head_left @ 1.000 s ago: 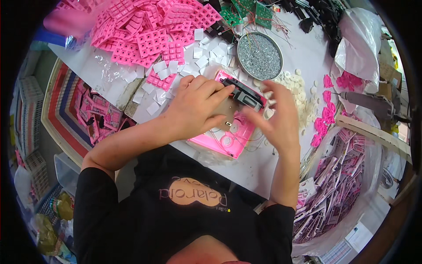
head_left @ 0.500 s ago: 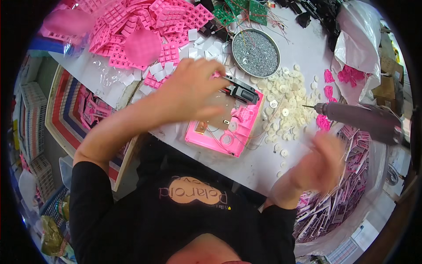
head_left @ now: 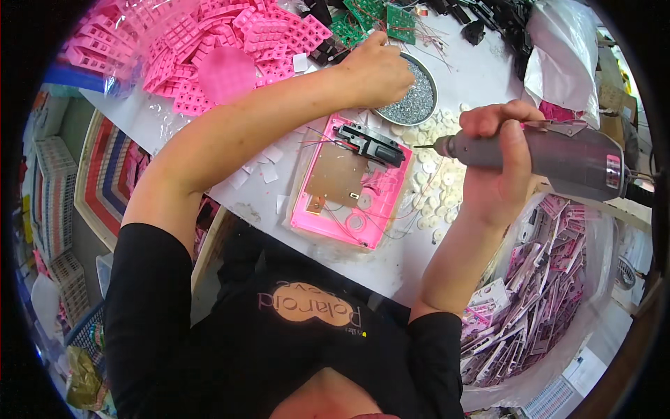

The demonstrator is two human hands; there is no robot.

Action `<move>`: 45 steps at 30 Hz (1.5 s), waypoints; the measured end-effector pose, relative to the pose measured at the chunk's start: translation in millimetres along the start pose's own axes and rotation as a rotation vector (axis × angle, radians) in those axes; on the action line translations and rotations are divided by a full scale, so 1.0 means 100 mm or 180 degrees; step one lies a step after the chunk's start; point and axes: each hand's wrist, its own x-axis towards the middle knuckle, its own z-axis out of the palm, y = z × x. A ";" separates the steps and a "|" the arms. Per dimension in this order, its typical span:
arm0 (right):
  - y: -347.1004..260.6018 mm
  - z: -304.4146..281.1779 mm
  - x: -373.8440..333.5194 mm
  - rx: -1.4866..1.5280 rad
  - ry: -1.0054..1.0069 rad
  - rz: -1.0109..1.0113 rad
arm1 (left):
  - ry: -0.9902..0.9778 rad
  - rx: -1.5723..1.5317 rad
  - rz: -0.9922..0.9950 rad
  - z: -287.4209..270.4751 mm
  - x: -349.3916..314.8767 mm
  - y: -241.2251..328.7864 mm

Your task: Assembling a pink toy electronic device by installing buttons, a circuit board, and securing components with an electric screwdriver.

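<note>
My right hand (head_left: 499,157) is wrapped round a grey electric screwdriver (head_left: 558,159). Its thin bit points left, above the white wheels and short of the pink casing. At the round metal dish (head_left: 434,105), my left hand (head_left: 379,72) bends over the left rim with curled fingers. Small silver screws (head_left: 419,98) fill that dish; the hand hides part of them, and whatever is between its fingertips cannot be seen. Below lies the open pink plastic casing (head_left: 335,225), with a black mechanism (head_left: 370,144) across its upper part, a brownish board (head_left: 336,178) and thin wires.
Pink keypad pieces (head_left: 230,35) are heaped at the far left, beside green circuit boards (head_left: 401,24). Loose white wheels (head_left: 431,192) lie right of the casing. A bag of pink and white parts (head_left: 534,300) stands at the right, and black parts (head_left: 499,28) lie at the back.
My left hand has moved from above the casing up and right to the dish. My right hand has risen and taken hold of the screwdriver, which has shifted left.
</note>
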 end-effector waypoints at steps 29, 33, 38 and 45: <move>0.31 -0.06 -0.19 0.0592 -0.0408 -0.0349 | 0.0324 -0.0646 -0.0413 -0.62 -0.98 0.78; 0.46 -0.05 -0.17 0.0439 -0.0438 -0.0283 | 0.0346 -0.0655 -0.0441 -0.59 -1.00 0.77; 0.50 -0.03 -0.26 -0.0526 -0.0421 -0.0099 | 0.0308 -0.0816 -0.0423 -0.60 -0.97 0.77; 0.49 -0.11 -0.09 -0.0381 -0.0933 0.0253 | -0.0205 -0.1602 -0.0430 -0.54 -0.80 0.66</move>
